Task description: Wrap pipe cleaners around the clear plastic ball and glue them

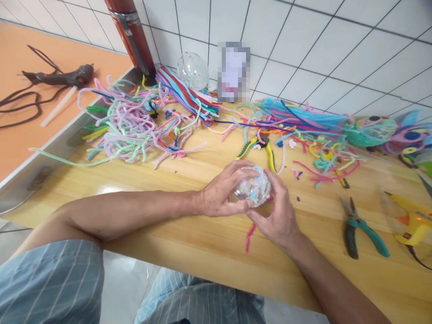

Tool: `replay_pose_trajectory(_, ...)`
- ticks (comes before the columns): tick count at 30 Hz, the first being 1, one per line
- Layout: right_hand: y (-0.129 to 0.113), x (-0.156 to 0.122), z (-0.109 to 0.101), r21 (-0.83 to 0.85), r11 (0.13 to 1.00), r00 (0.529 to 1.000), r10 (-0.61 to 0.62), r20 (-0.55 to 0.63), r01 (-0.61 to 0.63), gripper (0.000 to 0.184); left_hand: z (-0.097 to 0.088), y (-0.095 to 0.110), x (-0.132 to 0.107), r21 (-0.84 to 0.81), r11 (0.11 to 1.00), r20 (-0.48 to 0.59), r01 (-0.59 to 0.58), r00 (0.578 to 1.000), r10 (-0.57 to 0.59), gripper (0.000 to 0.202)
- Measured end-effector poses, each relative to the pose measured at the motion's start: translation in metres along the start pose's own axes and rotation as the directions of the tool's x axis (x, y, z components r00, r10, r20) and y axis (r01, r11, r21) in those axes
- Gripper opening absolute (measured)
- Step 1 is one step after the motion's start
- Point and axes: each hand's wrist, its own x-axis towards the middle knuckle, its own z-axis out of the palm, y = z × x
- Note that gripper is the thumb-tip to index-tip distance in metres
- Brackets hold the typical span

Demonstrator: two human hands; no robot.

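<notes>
Before you, the wooden surface (162, 177) bears tangled pipe cleaners (130, 119), yellow-handled pliers (271, 157), green-handled pliers (354, 222) and a yellow glue gun (416, 220).

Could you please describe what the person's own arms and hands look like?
The left hand and right hand are ungloved, with no rings, watches or bracelets visible. Both forearms are uncovered. Grey-blue cloth with pale crossing lines shows by the left elbow, apparently a loose short sleeve; no sleeve shows on the right arm.

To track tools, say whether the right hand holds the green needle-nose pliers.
No, the right hand touches a clear ball; those pliers lie on the tabletop.
</notes>
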Motion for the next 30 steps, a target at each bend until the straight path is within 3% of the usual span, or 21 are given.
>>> replay_pose_trajectory(9, 0.0043, 0.0006, -0.0017, 0.007, 0.999, 0.998, -0.046, 0.046, 0.045, 0.106, 0.0017, 0.0003, -0.0018, 0.007, 1.000, -0.005, -0.031, 1.000, 0.031, 0.085)
replay_pose_trajectory(30, 0.0057, 0.0088, 0.0009, 0.007, 0.996, 0.994, -0.085, 0.066, 0.084, 0.102, -0.0017, -0.0022, 0.0011, 0.002, 1.000, 0.014, -0.020, 1.000, 0.020, 0.076)
